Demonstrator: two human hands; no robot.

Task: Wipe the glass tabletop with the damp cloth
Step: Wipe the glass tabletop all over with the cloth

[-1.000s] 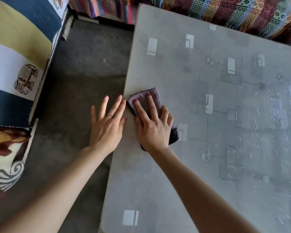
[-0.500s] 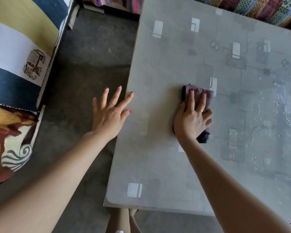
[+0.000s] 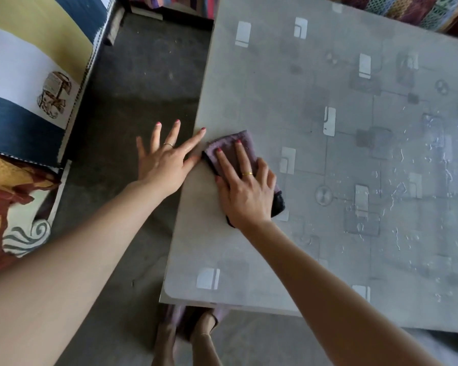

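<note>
Head view: the damp purple cloth (image 3: pixel 232 151) lies soft and limp at the glass tabletop (image 3: pixel 315 75)'s left edge, best pressed flat under my right hand (image 3: pixel 245 191); my left hand (image 3: pixel 167 161), fingers spread, grips nothing

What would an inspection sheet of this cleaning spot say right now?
Surface: grey patterned glass tabletop; water droplets and streaks on its right side.
Job's things: folded purple cloth with dark edge, flat on the glass near the left edge.
Clutter: nothing seen on the glass.
Hands: right hand pressed flat on the cloth; left hand open, fingers spread at the table's left edge, holding nothing.
Cables: nothing seen.
Surroundings: dark grey floor; blue, white and yellow cushioned seat at left; multicoloured woven fabric beyond the table.
</note>
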